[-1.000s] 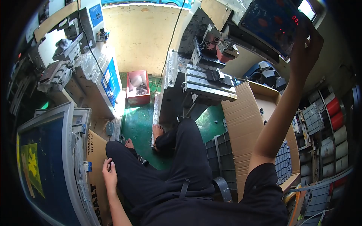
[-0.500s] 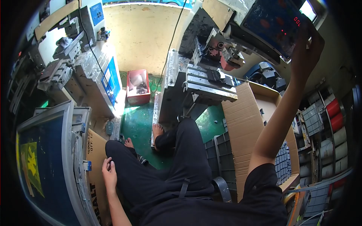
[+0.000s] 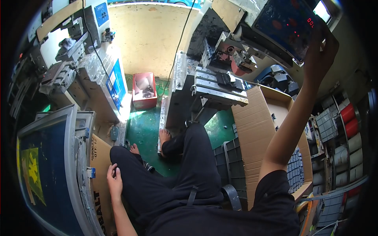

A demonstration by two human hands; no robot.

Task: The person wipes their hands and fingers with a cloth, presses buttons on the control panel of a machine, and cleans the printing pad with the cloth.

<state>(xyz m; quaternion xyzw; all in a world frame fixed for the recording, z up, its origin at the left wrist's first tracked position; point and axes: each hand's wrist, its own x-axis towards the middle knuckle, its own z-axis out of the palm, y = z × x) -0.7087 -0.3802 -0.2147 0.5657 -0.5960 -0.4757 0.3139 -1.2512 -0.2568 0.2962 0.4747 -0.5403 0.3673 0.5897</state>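
My right hand (image 3: 322, 45) is raised to a dark blue control panel (image 3: 277, 25) with red lit digits at the upper right. Its fingers reach over the panel's right side; the fingertips are in shadow, so whether they press anything I cannot tell. Low on the left, my left hand (image 3: 114, 183) lies beside my knee with loosely bent fingers, holding nothing. Below the panel stands a machine with a slotted metal table (image 3: 214, 84), and a small dark fixture block (image 3: 228, 80) sits on it.
A cardboard box (image 3: 252, 137) with grey parts inside stands to my right. On the floor ahead is a red bin (image 3: 145, 103). A framed screen (image 3: 47, 157) leans at my left beside another carton (image 3: 100, 157). A second machine (image 3: 94, 74) stands at the left.
One more small red light shows on the control panel, and the lit digits look slightly different. Both of my hands stay in nearly the same place.
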